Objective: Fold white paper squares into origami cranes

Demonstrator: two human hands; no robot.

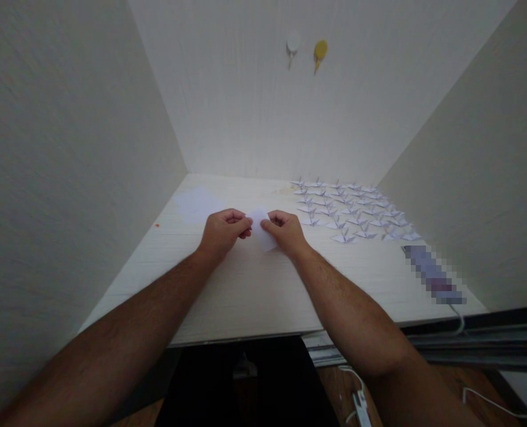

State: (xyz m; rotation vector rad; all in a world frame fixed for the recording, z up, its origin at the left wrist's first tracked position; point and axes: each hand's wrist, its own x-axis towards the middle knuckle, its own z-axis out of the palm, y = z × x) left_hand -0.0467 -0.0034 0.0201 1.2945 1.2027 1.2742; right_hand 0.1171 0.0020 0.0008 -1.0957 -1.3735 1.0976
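Note:
Between my two hands is a small white sheet of paper (262,232), held just above the table. My left hand (228,230) pinches its left edge between thumb and fingers. On the other side, my right hand (286,230) grips the upper right part with the thumb on top. Whether the sheet carries any folds is hard to make out. To the right stand several white folded paper cranes (347,209) in rows. Left of my left hand lies a loose pile of white paper sheets (198,203).
The white table (245,296) is closed in by walls on three sides. A blurred-out flat device (434,276) with a white cable (459,320) lies at the right edge. Two hooks, one white (293,44) and one yellow (321,50), are on the back wall. A power strip (361,406) is below.

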